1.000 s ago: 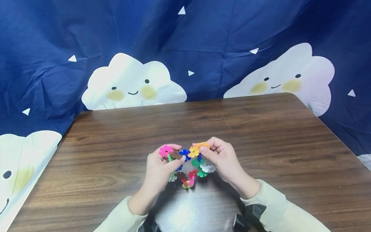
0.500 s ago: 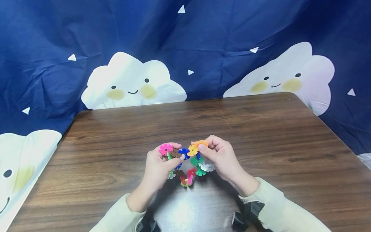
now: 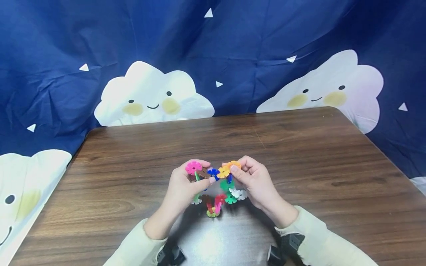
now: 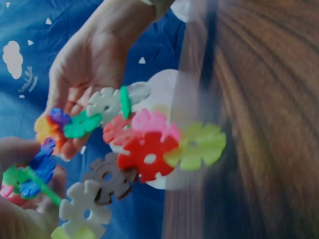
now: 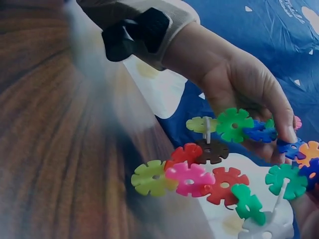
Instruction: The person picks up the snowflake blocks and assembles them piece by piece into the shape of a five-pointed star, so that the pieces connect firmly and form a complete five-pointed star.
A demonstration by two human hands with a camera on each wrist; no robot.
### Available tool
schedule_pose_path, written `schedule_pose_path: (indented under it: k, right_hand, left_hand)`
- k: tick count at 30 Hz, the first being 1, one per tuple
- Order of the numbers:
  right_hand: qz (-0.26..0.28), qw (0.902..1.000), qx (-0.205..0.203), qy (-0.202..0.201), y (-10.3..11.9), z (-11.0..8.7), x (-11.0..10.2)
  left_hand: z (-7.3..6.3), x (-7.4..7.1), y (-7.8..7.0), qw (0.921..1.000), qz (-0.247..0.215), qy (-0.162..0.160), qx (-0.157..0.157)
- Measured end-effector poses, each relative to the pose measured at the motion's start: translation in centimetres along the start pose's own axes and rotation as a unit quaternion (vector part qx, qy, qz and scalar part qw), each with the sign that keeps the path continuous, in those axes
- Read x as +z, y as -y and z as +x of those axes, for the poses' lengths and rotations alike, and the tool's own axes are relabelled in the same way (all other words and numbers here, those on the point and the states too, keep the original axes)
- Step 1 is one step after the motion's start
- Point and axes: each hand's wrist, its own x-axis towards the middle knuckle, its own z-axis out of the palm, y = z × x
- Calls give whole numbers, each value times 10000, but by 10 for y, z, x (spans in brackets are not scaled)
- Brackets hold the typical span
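Observation:
A chain of notched, flower-shaped plastic discs hangs in a loop between my two hands. My left hand [image 3: 181, 188] pinches it at the upper left, by a brown disc [image 3: 203, 173] below a pink disc [image 3: 193, 167]. A blue disc [image 3: 213, 173] sits just past my left thumb tip. With thumb and fingers, my right hand [image 3: 261, 183] pinches an orange disc [image 3: 237, 164] beside a yellow-orange one. Lowest in the loop is a yellow-green disc [image 5: 144, 180], joined to red and pink discs. Whether the blue and yellow-orange discs are joined I cannot tell.
Under the hands lies a dark brown wooden table [image 3: 316, 147]. Behind it hangs a blue cloth [image 3: 233, 44] printed with white clouds. Black devices are strapped at both wrists, one a wrist camera [image 3: 276, 255] on the right.
My left hand has shifted slightly rightward, and the pink and blue discs have tilted with it. My right hand holds the same orange disc in nearly the same spot.

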Motion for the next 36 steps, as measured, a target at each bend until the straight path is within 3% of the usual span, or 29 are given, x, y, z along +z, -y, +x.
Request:
schedule_pose_path:
  k: [6, 12, 15, 17, 20, 23, 30, 36]
  right_hand:
    - [329, 9983, 298, -366, 0, -2, -2]
    - [839, 9959, 271, -220, 2, -3, -7]
    - [1177, 9928, 158, -133, 3, -2, -9]
    - [1329, 9909, 90, -196, 5, -1, -10]
    - [1565, 9867, 19, -446, 7, 0, -10]
    - [1782, 9811, -8, -753, 10, 0, -9]
    - [2343, 9675, -2, -953, 13, 0, -3]
    - [2531, 9619, 27, -1035, 11, 0, 0]
  left_hand:
    - [3, -8, -1, 9979, 457, 465, -37]
    - [2, -18, 1, 9958, 513, 725, 213]
    - [0, -23, 8, 9977, -199, 406, 514]
    - [-2, -25, 14, 9933, -979, 101, 611]
    - [-5, -26, 23, 9741, -2214, -145, 438]
    - [-11, -21, 29, 9557, -2929, -188, 230]
    - [-21, 2, 33, 9331, -3559, -138, 491]
    - [-21, 13, 28, 9257, -3690, -661, 509]
